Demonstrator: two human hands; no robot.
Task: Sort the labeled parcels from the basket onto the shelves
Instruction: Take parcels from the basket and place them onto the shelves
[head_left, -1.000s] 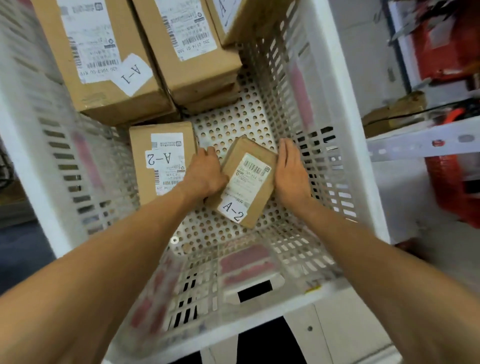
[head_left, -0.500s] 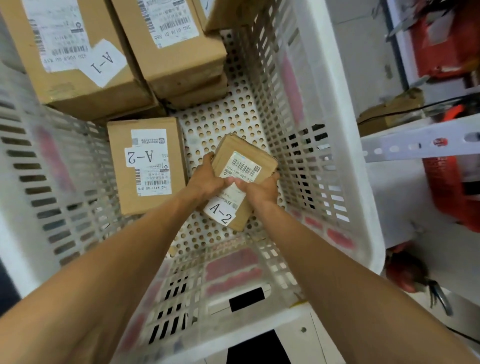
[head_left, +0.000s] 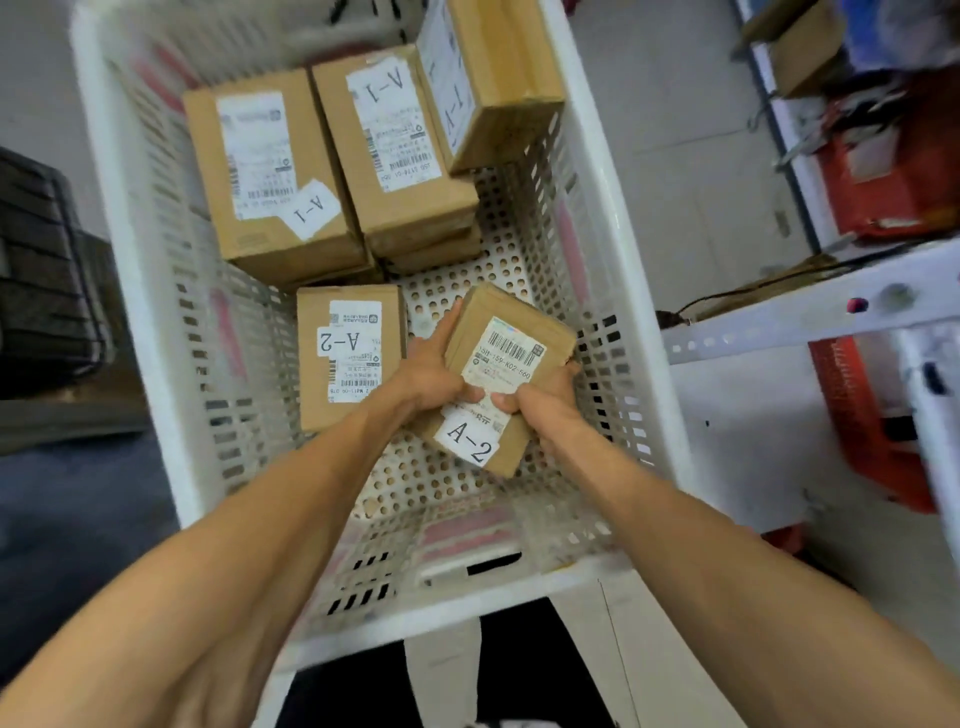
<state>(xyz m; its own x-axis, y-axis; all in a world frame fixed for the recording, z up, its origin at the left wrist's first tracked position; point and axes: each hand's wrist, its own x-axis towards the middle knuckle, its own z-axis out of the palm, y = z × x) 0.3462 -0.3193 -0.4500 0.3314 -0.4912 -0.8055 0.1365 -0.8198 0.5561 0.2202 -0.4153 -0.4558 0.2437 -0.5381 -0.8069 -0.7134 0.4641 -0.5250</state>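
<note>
- Cardboard parcel marked A-2 (head_left: 511, 358) is now in our grip, low inside the basket (head_left: 467, 609); a second ago our palms only flanked it, fingers straight.
- Our left hand (head_left: 428, 371) wraps its left edge, thumb pressed on the label; our right hand (head_left: 545, 408) clasps the near right side, thumb on top too.
- It looks tilted and raised off the perforated floor; we judge the pick made, and the carry to the shelf (head_left: 810, 317) comes next.
- Beyond it, a second A-2 parcel (head_left: 348, 358) lies flat; A-1 parcels (head_left: 270, 176) wait at the far end.
</note>
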